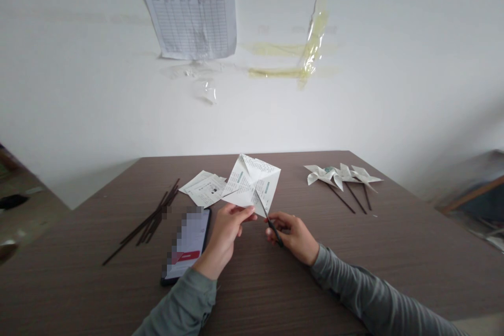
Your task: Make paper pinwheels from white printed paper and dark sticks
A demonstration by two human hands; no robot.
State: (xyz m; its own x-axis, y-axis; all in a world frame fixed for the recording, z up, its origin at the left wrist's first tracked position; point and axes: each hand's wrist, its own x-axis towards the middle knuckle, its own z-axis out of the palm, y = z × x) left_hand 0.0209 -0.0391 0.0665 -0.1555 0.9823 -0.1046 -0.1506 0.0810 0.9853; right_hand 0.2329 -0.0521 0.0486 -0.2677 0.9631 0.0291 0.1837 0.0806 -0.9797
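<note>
A square of printed paper [252,178] is held up above the table, with cuts running in from its corners toward the middle. My left hand [230,226] pinches its lower edge between thumb and fingers. In my right hand [293,233] is a pair of scissors [271,223] with dark handles, its blades lying along the paper's lower right corner and pointing at the centre. How far apart the blades are I cannot tell. Just left of the held square, several more printed paper squares [205,189] lie in a loose pile.
Several thin dark sticks [151,220] lie on the left of the brown table [252,299]. A phone [187,247] rests beside my left wrist. Finished paper pinwheels [340,176] on sticks lie at the right. Behind stands a white wall with a taped sheet [192,21].
</note>
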